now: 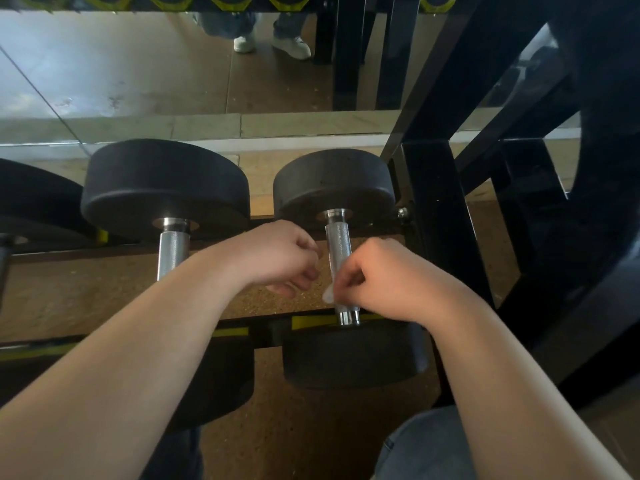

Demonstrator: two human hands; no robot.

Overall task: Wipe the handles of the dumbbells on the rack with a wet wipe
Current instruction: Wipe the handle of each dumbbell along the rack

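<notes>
Knurled steel handle (337, 258) of the centre-right dumbbell (332, 188) is lying between both hands: the right hand (381, 282) is pinching a white wet wipe (328, 296) at its lower end, likely to start a stroke. The left hand (280, 258) is curling its fingers alongside, and I cannot tell whether it is holding anything. The rack upright (429, 220) is crowding the right; free room is lying leftward.

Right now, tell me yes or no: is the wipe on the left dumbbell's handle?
No: the right hand pinches the wet wipe at the right dumbbell's handle, while the left dumbbell's handle shows bare.
</notes>
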